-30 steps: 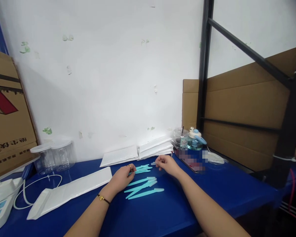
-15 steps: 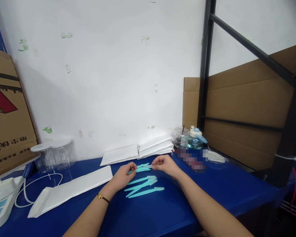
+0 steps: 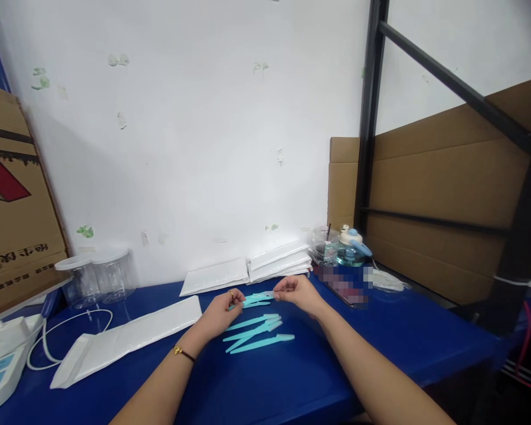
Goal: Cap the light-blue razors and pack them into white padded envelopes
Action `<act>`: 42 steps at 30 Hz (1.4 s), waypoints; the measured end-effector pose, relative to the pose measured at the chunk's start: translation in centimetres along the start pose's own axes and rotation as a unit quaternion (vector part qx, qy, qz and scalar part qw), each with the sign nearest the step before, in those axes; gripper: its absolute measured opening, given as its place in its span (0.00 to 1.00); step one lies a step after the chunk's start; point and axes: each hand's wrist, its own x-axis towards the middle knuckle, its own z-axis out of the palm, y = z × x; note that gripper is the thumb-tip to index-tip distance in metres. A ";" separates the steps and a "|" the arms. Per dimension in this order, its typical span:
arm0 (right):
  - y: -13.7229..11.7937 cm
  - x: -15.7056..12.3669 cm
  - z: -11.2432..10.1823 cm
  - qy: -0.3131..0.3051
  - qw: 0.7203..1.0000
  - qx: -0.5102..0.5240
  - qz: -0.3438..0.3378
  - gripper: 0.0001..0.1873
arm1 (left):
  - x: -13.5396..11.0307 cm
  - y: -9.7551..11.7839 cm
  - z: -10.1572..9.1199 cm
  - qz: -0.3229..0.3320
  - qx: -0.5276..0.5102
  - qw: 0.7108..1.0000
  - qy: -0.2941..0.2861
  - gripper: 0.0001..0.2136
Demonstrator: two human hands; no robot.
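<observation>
My left hand (image 3: 220,314) pinches the handle end of a small bundle of teal plastic sticks (image 3: 253,301) just above the blue table (image 3: 292,378). A ring shows on one finger and a bracelet on that wrist. My right hand (image 3: 297,293) is closed in a pinch on the bundle's other end, where a clear cap sits. Several more teal sticks (image 3: 256,334) lie loose on the table just in front of my hands.
A long white padded envelope (image 3: 124,341) lies to the left, with more white envelopes stacked (image 3: 248,270) by the wall. Clear jars (image 3: 95,277) and a white device with a cable (image 3: 0,360) stand at far left. Bottles (image 3: 340,248) and cardboard are on the right.
My right hand has closed in on the far end of the teal bundle that my left hand holds. The view has shifted slightly.
</observation>
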 end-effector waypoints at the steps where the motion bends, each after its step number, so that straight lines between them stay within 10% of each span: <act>1: 0.0 -0.1 0.1 -0.005 1.000 0.001 0.001 0.20 | 0.0 0.0 0.0 0.002 0.001 1.000 -0.002 0.09; 24: 0.1 -0.5 0.9 -0.080 0.991 -0.104 -0.003 0.17 | -0.5 1.0 1.3 -0.009 -0.055 0.995 -0.079 0.12; 33: -0.3 0.2 -4.8 0.127 0.882 -0.453 0.002 0.06 | -0.1 -0.9 0.2 0.004 0.204 0.979 0.031 0.10; 42: 1.5 0.3 -4.8 0.108 0.840 -0.526 0.079 0.02 | 0.4 -0.7 0.6 -0.015 0.255 0.967 0.003 0.07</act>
